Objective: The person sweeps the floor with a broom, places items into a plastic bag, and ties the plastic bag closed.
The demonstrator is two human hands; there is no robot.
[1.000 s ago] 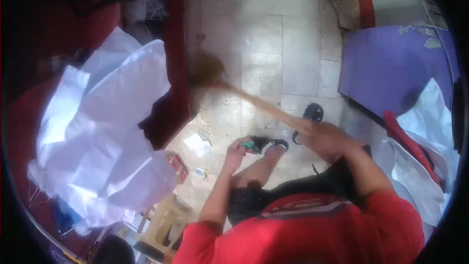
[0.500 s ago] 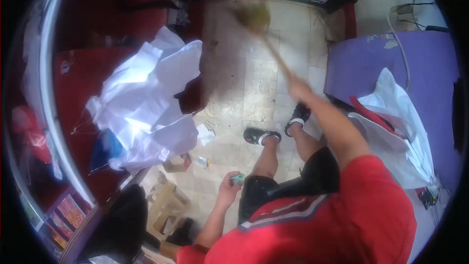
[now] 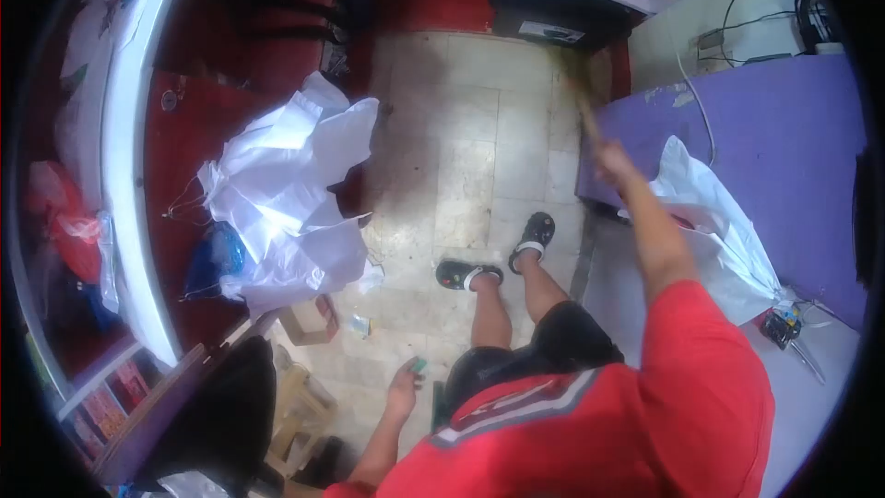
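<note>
My right hand point(image 3: 613, 162) is closed round the end of a wooden handle point(image 3: 588, 120), out beside the purple panel. The handle leads up to a blurred, dark yellowish-brown broom head point(image 3: 572, 65) at the far right corner of the tiled floor point(image 3: 466, 166). Low in the view, left of my black shorts, my left hand point(image 3: 406, 382) has its fingers curled round a small green object point(image 3: 418, 365), too small to make out. Both my feet, in black clogs with white straps, stand on the tiles between my hands.
White plastic bags point(image 3: 286, 194) hang on the left, near a metal-edged shelf point(image 3: 129, 157). An open cardboard box point(image 3: 309, 321) and a beige stool point(image 3: 300, 406) stand at lower left. On the right are a purple panel point(image 3: 765, 120) and another white bag point(image 3: 714, 221).
My right hand and the broom have swung from the left across to the far right. My left hand has moved lower and left, still holding the green object. The view has shifted.
</note>
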